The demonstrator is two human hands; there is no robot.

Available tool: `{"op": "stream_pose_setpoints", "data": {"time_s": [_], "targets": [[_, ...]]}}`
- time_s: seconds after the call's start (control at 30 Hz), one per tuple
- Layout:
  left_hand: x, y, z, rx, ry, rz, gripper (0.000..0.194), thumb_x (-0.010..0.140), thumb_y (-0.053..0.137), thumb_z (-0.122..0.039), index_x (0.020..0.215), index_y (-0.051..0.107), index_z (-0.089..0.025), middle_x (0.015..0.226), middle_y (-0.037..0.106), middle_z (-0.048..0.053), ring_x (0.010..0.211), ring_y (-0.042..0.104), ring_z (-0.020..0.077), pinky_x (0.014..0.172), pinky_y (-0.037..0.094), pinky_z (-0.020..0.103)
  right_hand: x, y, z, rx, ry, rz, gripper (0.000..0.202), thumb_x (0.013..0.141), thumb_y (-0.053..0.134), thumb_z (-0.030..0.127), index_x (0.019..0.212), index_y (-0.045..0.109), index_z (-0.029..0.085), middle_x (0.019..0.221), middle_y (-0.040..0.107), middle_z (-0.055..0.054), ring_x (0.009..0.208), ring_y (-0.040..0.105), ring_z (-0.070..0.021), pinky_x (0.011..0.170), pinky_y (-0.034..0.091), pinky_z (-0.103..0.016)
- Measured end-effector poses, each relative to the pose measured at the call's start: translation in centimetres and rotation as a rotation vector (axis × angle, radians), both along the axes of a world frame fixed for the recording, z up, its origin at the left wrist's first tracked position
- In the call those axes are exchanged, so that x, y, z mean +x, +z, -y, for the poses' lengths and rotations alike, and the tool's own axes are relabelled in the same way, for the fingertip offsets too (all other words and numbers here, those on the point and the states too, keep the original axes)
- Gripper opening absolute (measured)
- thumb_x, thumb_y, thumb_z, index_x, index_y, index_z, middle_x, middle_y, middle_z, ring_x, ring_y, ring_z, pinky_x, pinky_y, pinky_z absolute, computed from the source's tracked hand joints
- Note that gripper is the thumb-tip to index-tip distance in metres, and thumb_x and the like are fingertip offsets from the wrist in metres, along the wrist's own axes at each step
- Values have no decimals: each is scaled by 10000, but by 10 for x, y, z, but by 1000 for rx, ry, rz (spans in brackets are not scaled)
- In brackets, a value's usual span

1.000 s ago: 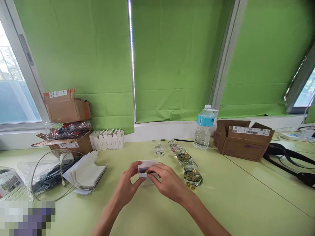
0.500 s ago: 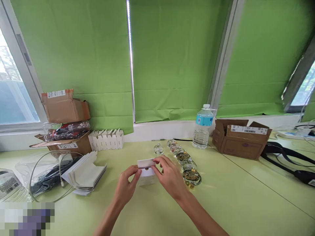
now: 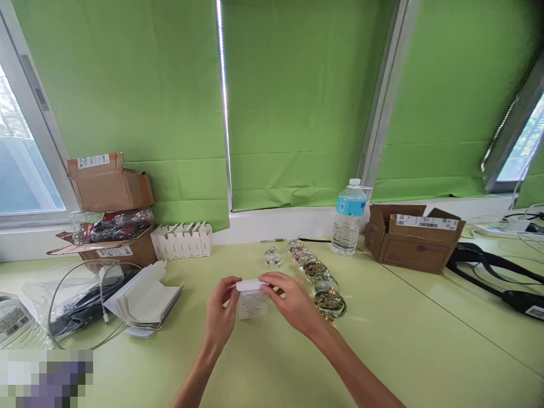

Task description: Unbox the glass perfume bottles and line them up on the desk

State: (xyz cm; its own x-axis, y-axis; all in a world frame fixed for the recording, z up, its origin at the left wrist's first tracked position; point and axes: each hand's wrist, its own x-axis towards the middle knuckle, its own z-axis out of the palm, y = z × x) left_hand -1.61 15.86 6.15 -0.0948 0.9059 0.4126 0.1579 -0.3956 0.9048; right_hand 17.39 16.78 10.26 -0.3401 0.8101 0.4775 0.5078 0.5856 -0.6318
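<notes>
A small white carton [image 3: 253, 305] with fine print on its front stands on the table between my hands. Its top flap now lies across the opening. My left hand [image 3: 221, 306] pinches the carton's upper left corner between thumb and fingers. At the upper right corner, my right hand [image 3: 289, 297] grips the same carton, fingers over the top and thumb at the front. Just behind it sits a round clear glass bottle [image 3: 272, 257]. To the right runs a row of similar round glass bottles [image 3: 322, 281], some with gold-coloured parts.
Several upright white cartons [image 3: 182, 241] line the back left. A stack of flat folded white cartons [image 3: 148, 303] lies left, beside a cable and plastic bags. A water bottle [image 3: 349, 218] and an open cardboard box [image 3: 412, 243] stand at the back right.
The carton's raised top flap has come down over the opening. Both hands stay at its upper corners, and the view has shifted slightly.
</notes>
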Motion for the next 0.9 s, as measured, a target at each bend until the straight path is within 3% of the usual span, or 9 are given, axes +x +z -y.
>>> {"op": "stream_pose_setpoints", "data": {"time_s": [0.17, 0.53, 0.73, 0.9], "targets": [[-7, -6, 5, -15, -52, -64, 327, 898, 487, -378, 1187, 579, -256, 1230, 617, 54, 1088, 587, 203, 910, 463, 315, -1, -6, -2, 49, -44, -1, 275, 897, 493, 302, 1089, 678, 237, 1101, 679, -46, 928, 630, -182, 797, 522, -307], [-5, -10, -3, 1, -28, -88, 262, 862, 560, -386, 1061, 678, -265, 1262, 604, 47, 1112, 593, 217, 903, 517, 328, 1, -13, -8, 80, -60, 39, 277, 907, 479, 326, 1059, 704, 272, 1139, 671, -37, 1020, 617, -193, 828, 520, -318], [-13, -10, 0, 84, 22, -343, 300, 875, 539, -386, 1149, 633, -309, 1320, 560, 31, 1212, 521, 226, 981, 467, 363, 3, -13, -3, 162, -112, 300, 333, 924, 431, 321, 1167, 653, 270, 1265, 601, -65, 1117, 570, -233, 919, 469, -377], [-14, -17, 0, 142, 36, -454, 315, 899, 494, -355, 1200, 577, -310, 1319, 547, 38, 1167, 553, 218, 969, 464, 368, -6, -8, 7, 201, -234, 451, 370, 925, 400, 296, 1246, 578, 252, 1281, 581, -79, 1092, 570, -251, 814, 480, -348]]}}
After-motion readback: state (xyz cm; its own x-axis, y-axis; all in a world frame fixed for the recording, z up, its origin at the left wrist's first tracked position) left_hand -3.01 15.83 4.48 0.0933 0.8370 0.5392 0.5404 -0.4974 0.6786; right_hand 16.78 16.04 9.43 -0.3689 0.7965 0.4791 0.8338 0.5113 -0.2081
